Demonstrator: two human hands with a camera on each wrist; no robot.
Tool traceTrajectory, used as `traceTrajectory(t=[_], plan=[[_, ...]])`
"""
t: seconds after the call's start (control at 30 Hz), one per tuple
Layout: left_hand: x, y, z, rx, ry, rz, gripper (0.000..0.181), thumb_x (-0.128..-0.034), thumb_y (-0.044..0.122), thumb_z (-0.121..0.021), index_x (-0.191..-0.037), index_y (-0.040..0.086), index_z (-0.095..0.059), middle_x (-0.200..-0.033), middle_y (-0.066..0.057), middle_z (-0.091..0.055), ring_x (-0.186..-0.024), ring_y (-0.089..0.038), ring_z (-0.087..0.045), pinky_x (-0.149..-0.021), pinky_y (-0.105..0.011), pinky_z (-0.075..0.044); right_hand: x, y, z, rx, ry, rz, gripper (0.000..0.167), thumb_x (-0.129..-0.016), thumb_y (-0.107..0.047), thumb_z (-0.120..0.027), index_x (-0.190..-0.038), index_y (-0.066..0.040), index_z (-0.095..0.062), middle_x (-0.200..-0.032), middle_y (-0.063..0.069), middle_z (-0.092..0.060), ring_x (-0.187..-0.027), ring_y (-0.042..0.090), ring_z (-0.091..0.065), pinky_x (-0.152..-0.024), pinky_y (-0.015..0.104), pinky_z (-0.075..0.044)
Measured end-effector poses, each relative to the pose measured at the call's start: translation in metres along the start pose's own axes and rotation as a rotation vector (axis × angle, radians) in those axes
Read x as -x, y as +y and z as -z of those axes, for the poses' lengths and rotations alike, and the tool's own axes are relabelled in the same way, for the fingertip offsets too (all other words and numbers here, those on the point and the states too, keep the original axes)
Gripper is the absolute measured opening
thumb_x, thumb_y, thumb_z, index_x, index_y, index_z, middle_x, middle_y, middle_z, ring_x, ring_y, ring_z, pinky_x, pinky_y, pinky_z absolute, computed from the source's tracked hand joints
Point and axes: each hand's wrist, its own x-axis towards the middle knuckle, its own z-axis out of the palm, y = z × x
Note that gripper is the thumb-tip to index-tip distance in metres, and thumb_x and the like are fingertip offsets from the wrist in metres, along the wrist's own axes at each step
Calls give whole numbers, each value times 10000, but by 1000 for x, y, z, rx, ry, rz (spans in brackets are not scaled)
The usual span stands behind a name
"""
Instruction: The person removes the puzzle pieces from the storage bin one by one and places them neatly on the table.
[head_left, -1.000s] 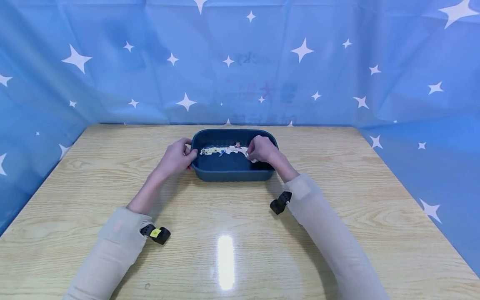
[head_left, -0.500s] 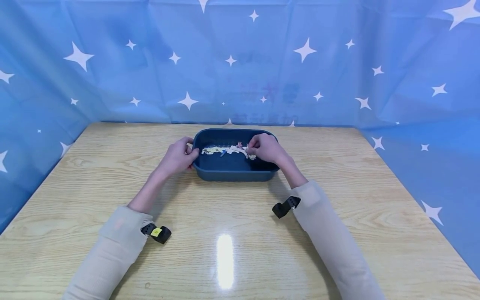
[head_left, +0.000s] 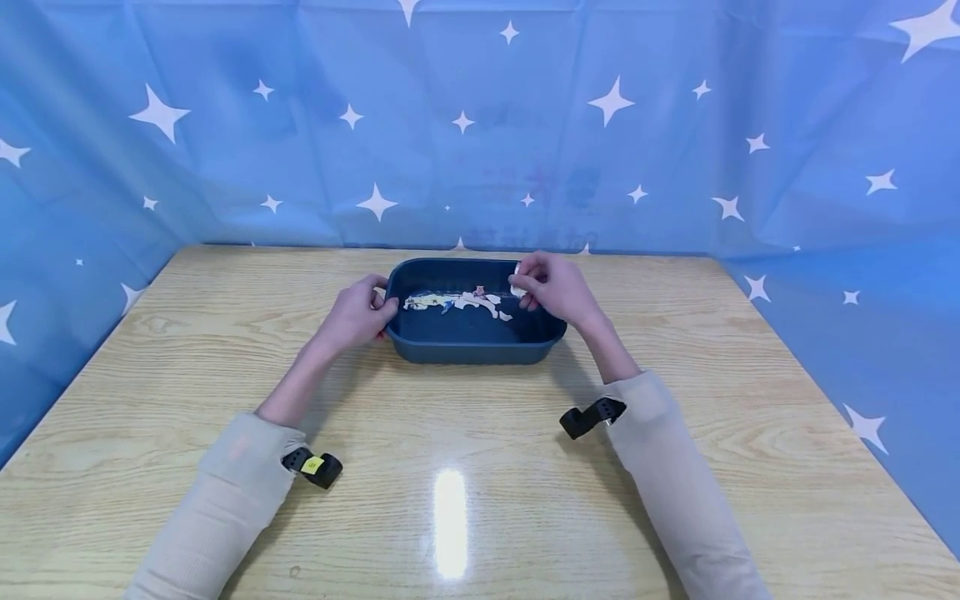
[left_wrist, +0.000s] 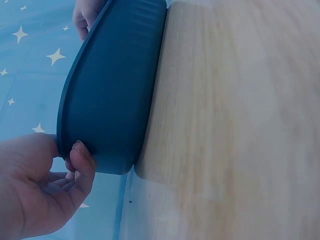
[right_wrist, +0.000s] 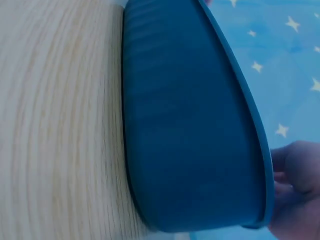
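A dark blue rectangular box with rounded corners sits on the table. My left hand grips its left rim, thumb on one side and fingers curled on the other, as the left wrist view shows on the box wall. Over the box's right end, my right hand pinches a small flat white piece between thumb and fingers. Several flat cut-out pieces, white with coloured prints, lie in a row on the box floor. In the right wrist view the box wall hides the pieces.
The light wooden table reaches back to a blue curtain with white stars. Small black cameras are strapped at both sleeve cuffs. A bright light reflection lies on the tabletop in front.
My right hand has lifted from the box floor, up and to the right, bringing a white piece out of the row. My left hand stays on the rim.
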Motion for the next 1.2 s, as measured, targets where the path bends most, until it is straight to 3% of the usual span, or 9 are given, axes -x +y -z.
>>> traceTrajectory(t=[0.2,0.37,0.6,0.73,0.93,1.2], plan=[[1,0,0,1,8,-2,410,-1028,93,-535,-1381,-104,-464,-894,-221,-644,-605,-241,-678,-610,-392,-609,3,10,13,-35,94,20,165,-1011,-58,-606,-1125,59,-577,-1009,226,-661,-792,311,-694,-758,425,-598],[1,0,0,6,8,0,413,-1029,93,-536,-1385,-102,-460,-892,-220,-644,-624,-274,-685,-609,-389,-608,6,19,27,-68,147,38,207,-1011,-92,-622,-1112,87,-605,-996,239,-665,-708,141,-673,-701,291,-593],[0,0,0,18,7,3,410,-1030,93,-533,-1385,-100,-461,-897,-223,-640,-652,-312,-685,-609,-384,-607,12,30,44,-78,203,26,245,-1002,-147,-651,-1093,80,-643,-973,245,-679,-702,203,-699,-649,239,-580],[1,0,0,17,6,0,402,-1030,95,-534,-1375,-98,-466,-884,-216,-640,-643,-302,-684,-611,-392,-607,15,37,50,-47,195,-26,264,-1003,-178,-654,-1106,65,-659,-991,260,-685,-668,137,-684,-654,241,-584],[0,1,0,20,1,0,410,-1033,97,-529,-1382,-105,-456,-906,-231,-644,-640,-292,-682,-615,-392,-607,20,53,54,-21,119,-167,267,-994,-174,-668,-1080,79,-671,-984,254,-691,-749,237,-700,-737,354,-610],[0,-1,-1,23,-8,1,423,-1037,95,-523,-1397,-109,-439,-914,-225,-634,-654,-291,-684,-624,-392,-610,21,77,58,1,67,-299,267,-991,-155,-664,-1097,89,-652,-895,165,-719,-705,136,-683,-701,264,-581]])
